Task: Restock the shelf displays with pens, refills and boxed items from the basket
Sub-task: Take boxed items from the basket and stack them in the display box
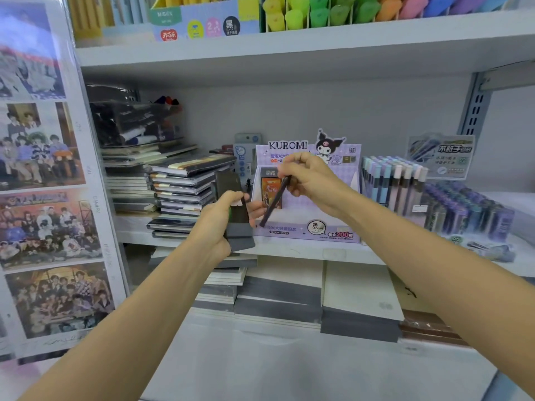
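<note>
- Stationery shop aisle, white shelf boards (289, 250) at chest height; basket not in view.
- Nearest: lower shelf with flat stacks of grey and white pads (278, 302), both bare forearms reaching over them.
- Left hand (220, 218) wraps its fingers round a dark box (238, 237), held roughly upright with the top leaning left, just in front of the shelf edge.
- Right hand (307, 180) pinches the upper end of a slim dark pen-or-refill stick (272, 206); too blurred to say which.
- Stick's long axis slants: top at the right fingers, tip down-left, ending just beside the left fingertips and the box. Touching or not, cannot tell.
- Key relation: Kuromi lead display box (289, 231) sits directly behind both hands, on the shelf. Right hand is the nearer one, already over its open tray.
- Tray holds one orange-labelled pack (267, 189), upright, partly hidden by the stick.
- Judgement: the stick looks mid-transfer between box and shelf. If it goes in the tray, it needs tipping upright and a short push forward, with the left hand only steadying the box.
- Risk, as a guess: the thin stick is pinched at one end, so the tip could swing.
- Left of the display: piled notebooks (179, 186). Right of it: rows of pastel-capped pens (390, 180).
- Far: upper shelf with bright highlighters (318, 13); photo poster panel (43, 198) on the left wall.
</note>
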Motion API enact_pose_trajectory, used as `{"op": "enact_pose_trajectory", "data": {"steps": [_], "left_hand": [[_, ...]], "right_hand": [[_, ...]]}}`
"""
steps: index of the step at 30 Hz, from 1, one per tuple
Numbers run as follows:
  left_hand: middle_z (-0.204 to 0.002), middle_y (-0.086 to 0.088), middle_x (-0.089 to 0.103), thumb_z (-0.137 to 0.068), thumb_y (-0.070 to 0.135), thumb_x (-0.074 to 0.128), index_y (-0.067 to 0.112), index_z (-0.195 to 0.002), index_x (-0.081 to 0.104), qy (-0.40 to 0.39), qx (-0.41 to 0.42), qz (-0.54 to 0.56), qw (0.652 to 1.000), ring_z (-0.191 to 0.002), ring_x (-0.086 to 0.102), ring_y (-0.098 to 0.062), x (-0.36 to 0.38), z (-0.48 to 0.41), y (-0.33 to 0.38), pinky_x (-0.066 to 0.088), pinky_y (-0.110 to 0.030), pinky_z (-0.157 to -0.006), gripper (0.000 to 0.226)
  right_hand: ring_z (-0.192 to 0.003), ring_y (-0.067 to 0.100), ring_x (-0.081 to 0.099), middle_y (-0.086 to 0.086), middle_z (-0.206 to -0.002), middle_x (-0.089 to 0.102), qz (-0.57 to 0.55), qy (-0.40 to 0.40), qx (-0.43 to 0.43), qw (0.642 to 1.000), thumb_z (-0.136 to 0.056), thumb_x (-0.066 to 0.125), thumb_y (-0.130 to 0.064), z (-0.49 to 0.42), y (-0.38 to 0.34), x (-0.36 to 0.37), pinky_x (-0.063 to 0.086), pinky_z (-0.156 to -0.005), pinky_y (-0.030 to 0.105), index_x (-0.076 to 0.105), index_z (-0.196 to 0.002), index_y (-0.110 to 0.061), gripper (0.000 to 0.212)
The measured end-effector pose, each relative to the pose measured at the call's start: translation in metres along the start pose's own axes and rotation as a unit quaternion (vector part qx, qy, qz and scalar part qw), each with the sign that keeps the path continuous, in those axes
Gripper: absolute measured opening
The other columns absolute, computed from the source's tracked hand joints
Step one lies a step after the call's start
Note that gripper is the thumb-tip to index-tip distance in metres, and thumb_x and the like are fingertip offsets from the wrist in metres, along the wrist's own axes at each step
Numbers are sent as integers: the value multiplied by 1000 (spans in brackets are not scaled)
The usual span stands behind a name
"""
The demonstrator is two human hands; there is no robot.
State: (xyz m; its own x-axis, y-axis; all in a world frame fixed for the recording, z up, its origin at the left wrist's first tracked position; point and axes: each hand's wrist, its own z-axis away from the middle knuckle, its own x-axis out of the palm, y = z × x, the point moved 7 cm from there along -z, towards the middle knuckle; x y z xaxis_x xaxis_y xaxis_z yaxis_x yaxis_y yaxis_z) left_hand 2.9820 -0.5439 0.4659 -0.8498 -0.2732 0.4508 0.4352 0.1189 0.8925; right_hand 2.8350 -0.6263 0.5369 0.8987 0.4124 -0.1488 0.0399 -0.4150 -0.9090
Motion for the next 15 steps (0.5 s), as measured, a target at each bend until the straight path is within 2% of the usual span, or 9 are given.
{"op": "enact_pose_trajectory", "data": {"steps": [4,6,8,9,11,13,15], "left_hand": [[-83,-13,69,-91,11,43,3,-104,56,-18,-20,41,999,-64,65,-22,-3,0,5,50,-26,-55,20],[-92,-15,72,-95,10,47,-3,-108,59,-14,-5,1,1000,-69,68,-22,-8,-2,7,56,-28,-60,22],[-101,-16,74,-96,14,54,-6,-110,64,-7,17,-51,999,-79,71,-22,-13,-4,8,60,-33,-72,26],[-103,-16,73,-95,16,58,-6,-111,65,-4,27,-66,997,-82,71,-23,-15,-5,9,61,-35,-76,28],[-102,-16,74,-93,20,63,-3,-111,67,2,40,-80,996,-80,72,-23,-20,-7,9,62,-37,-70,30],[-97,-13,75,-91,22,66,0,-109,69,10,44,-88,995,-75,74,-21,-24,-6,9,58,-31,-55,29],[-94,-12,76,-89,25,68,1,-109,69,16,43,-94,994,-71,74,-19,-26,-6,9,54,-27,-48,30]], "right_hand": [[-69,4,59,9,-105,63,102,43,-72,991,-93,54,1,-10,-12,-20,48,-57,16,47,-122,-8,32],[-87,14,63,12,-114,64,155,68,-101,980,-93,56,0,-15,-16,-29,54,-72,24,42,-131,-8,42],[-98,22,65,13,-115,67,193,94,-125,969,-90,62,-2,-19,-18,-36,54,-82,29,47,-130,-7,43],[-101,21,66,12,-113,69,215,101,-135,962,-88,65,-3,-21,-19,-37,54,-82,24,54,-125,-7,39],[-101,17,67,9,-109,71,265,100,-150,947,-86,69,-5,-23,-16,-33,53,-81,17,64,-114,-8,29],[-98,18,67,9,-105,72,290,93,-160,939,-87,69,-8,-24,-9,-27,55,-87,30,67,-110,-8,23],[-95,20,67,9,-102,72,318,93,-170,928,-87,69,-10,-23,-3,-21,53,-88,37,68,-110,-7,23]]}}
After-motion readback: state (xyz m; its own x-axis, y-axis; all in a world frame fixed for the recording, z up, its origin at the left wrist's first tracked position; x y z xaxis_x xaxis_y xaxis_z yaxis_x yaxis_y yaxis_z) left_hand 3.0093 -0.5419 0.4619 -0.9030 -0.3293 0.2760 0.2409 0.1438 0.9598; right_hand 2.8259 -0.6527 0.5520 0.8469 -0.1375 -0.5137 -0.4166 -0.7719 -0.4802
